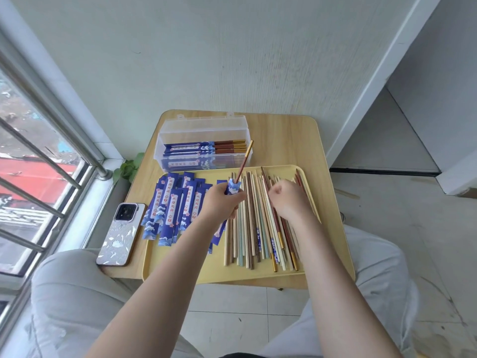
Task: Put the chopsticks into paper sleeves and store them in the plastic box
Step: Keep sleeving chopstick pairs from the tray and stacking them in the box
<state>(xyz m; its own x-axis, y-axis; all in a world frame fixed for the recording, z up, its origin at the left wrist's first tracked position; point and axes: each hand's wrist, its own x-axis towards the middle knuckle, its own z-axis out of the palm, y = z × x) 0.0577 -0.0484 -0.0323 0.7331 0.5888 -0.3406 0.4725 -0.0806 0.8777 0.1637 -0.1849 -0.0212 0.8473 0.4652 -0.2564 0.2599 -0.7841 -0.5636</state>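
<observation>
Left hand (221, 200) grips a blue paper sleeve (233, 188) with a chopstick (245, 158) sticking up out of it, over the yellow tray (180, 270). Right hand (287, 200), fingers curled, pinches among the loose chopsticks (254, 228) in the tray. Behind, the open plastic box (204, 130) on the surface (284, 140) holds sleeved pairs.

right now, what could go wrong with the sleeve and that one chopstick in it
The left hand grips a blue sleeve with one red chopstick sticking far out, tilted toward the open plastic box; it could slide out or knock the box. The right hand digs in the mixed loose chopsticks, so it might pull a mismatched partner.
</observation>
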